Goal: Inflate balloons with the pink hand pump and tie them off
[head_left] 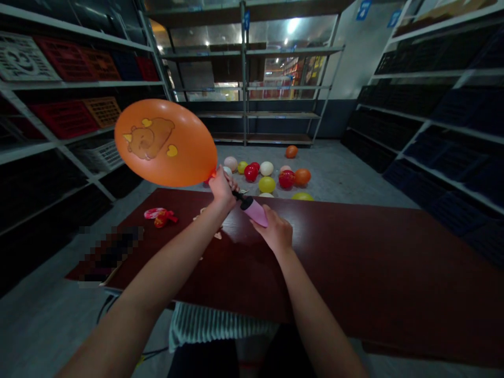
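A large inflated orange balloon [165, 142], printed with a bear and yellow hearts, points up and left over the table. Its neck is pinched in my left hand [221, 186], where the black nozzle of a hand pump also enters; the fingers partly hide that joint. My right hand [276, 229] is wrapped round the pink barrel of the balloon pump [255, 211]. Beneath my left forearm, pale uninflated balloons [218, 234] lie on the dark red-brown table [354, 252]. Red uninflated balloons [161, 216] rest farther left.
Several blown-up balloons, among them a yellow one [266, 185] and a red one [286, 179], lie on the floor past the table. Shelves with crates [66, 59] line the left; a metal rack [244, 79] stands behind. A blurred-out item [112, 254] sits at the table's left end.
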Available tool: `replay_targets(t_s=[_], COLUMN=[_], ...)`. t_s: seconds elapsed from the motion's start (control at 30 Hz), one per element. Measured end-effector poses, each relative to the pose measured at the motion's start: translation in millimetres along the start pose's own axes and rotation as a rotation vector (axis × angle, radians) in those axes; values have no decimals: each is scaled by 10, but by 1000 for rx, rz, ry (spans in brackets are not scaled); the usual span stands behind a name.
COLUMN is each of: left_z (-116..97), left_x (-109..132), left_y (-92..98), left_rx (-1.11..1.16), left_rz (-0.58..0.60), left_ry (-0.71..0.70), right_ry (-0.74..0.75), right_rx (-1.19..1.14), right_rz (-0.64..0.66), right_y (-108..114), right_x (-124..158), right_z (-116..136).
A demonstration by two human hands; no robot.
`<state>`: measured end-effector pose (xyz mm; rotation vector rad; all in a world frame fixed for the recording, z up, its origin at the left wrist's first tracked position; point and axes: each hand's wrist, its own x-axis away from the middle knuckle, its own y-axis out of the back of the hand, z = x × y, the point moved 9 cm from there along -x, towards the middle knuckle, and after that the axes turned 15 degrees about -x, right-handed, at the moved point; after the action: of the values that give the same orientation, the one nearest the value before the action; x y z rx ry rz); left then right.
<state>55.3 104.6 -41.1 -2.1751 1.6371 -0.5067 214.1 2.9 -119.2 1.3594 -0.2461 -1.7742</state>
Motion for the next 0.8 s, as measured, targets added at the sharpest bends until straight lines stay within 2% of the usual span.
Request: replay_targets(t_s=[0.3, 0.43, 0.5, 0.6, 0.7, 0.8], left_z=[-773, -998, -1045, -1032, -929, -735], left_x=[-181, -217, -225, -241, -269, -275], left_y=[711, 833, 788, 606, 330, 0], left_rx=[89, 97, 92, 74, 57, 48], left_rz=[-129, -137, -120, -79, -40, 7], left_ry=[-91, -97, -110, -138, -153, -142], right_ry=[154, 174, 172, 135, 62, -8], right_rx=[24, 4, -19, -46, -47, -47], right_rz=[34, 25, 13, -8, -24, -47], right_y=[-82, -83, -85, -71, -25, 29], right_x=[85, 73, 68, 68, 69, 57], right_z=[167, 242, 259, 202, 65, -64])
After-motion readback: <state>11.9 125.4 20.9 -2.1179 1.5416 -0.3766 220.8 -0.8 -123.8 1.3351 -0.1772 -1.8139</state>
